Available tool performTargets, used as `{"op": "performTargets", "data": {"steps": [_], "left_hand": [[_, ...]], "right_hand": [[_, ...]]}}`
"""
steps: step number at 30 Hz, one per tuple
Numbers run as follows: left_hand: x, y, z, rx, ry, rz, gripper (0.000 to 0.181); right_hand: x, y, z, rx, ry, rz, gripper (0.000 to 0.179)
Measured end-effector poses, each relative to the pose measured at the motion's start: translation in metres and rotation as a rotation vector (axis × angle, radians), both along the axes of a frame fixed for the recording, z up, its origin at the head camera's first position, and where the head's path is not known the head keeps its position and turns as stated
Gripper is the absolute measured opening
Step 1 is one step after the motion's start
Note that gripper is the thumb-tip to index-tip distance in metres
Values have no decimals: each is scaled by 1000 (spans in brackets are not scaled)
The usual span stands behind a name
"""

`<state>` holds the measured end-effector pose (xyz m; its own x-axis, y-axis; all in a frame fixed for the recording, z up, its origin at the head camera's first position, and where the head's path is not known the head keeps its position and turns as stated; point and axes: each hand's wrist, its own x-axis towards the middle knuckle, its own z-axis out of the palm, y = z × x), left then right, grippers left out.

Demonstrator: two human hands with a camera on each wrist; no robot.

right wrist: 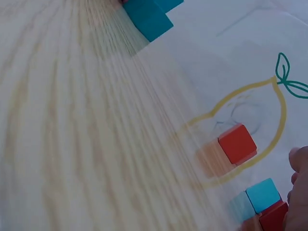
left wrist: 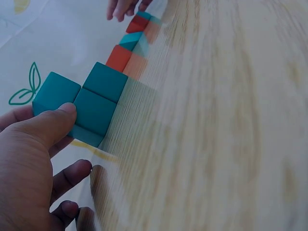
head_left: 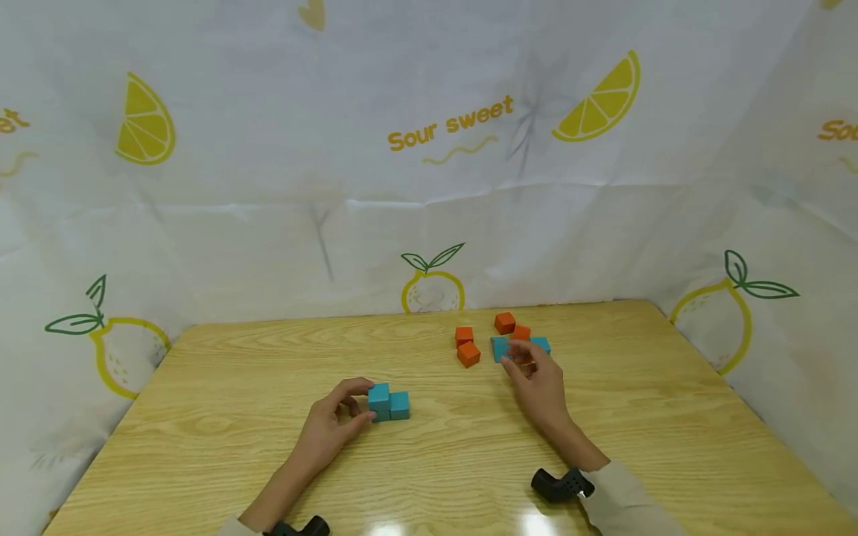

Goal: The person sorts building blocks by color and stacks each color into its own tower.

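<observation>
In the head view my left hand (head_left: pixel 333 420) pinches the upper blue cube (head_left: pixel 378 394) of a two-high stack, index finger at the back and thumb in front. A third blue cube (head_left: pixel 399 406) sits against the stack's right side. The left wrist view shows the thumb across the upper cube (left wrist: pixel 57 86), with the other fingers loosely bent. My right hand (head_left: pixel 539 380) hovers over a loose group farther back, fingers relaxed and thumb apart from them. Beneath and beside its fingertips lie a blue cube (head_left: pixel 499 349), another blue cube (head_left: pixel 540 345) and an orange cube (head_left: pixel 520 333), partly hidden by the hand.
Left of the right hand, two orange cubes (head_left: pixel 468 354) lie close together, and one more orange cube (head_left: pixel 505 322) lies behind. The wooden table (head_left: pixel 268 357) ends at a white printed curtain (head_left: pixel 302 253) at the back and sides.
</observation>
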<state>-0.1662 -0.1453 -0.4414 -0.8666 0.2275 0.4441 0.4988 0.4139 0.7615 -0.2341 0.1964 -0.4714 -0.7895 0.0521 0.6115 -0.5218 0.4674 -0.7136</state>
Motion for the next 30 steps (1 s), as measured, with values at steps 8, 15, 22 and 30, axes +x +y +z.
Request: {"op": "performTargets", "data": {"steps": [8, 15, 22, 30], "left_hand": [[-6, -3, -11, -10, -22, 13, 41], [-17, -8, -33, -11, -7, 16, 44], [-17, -11, -33, -12, -7, -7, 42], [-16, -10, -31, -13, 1, -8, 43]], "right_hand": [[-6, 13, -3, 23, -1, -67, 30], [-8, 27, -1, 55, -56, -145, 34], [-11, 42, -1, 60, -86, -177, 36], [-13, 56, 0, 96, -191, -101, 44]]}}
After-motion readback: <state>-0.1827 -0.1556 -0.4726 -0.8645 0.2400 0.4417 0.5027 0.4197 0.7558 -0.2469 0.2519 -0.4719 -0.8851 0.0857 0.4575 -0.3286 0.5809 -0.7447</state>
